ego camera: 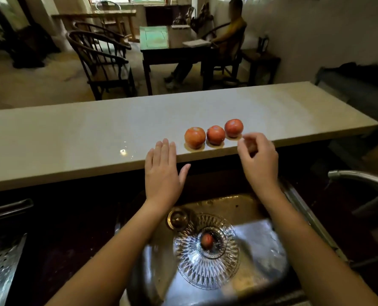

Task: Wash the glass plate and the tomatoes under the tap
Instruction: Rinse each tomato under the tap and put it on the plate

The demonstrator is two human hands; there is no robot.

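Your cut-glass round plate (206, 252) lies in the steel sink (258, 244) below you, with one small red tomato (206, 240) sitting at its centre. Three more round red tomatoes sit in a row on the pale stone bench: the left one (194, 137), the middle one (215, 134) and the right one (233, 128), close together near the bench's front edge (73, 151). The curved metal tap (360, 178) shows at the right edge, and no stream of water can be made out from it. Judging by this, the washing looks to be at an early stage: plate and one tomato are in the sink, and three tomatoes are yet to be brought down.

Your left hand (162, 173) is flat and spread, palm down, fingers resting at the bench edge just left of the tomatoes, holding nothing. Your right hand (258, 157) is raised just beside the right tomato, fingers curled loosely inward. It is blurred, and a reddish patch shows between the fingers, so you cannot tell whether it has hold of something or is empty. Both forearms reach forward over the sink.
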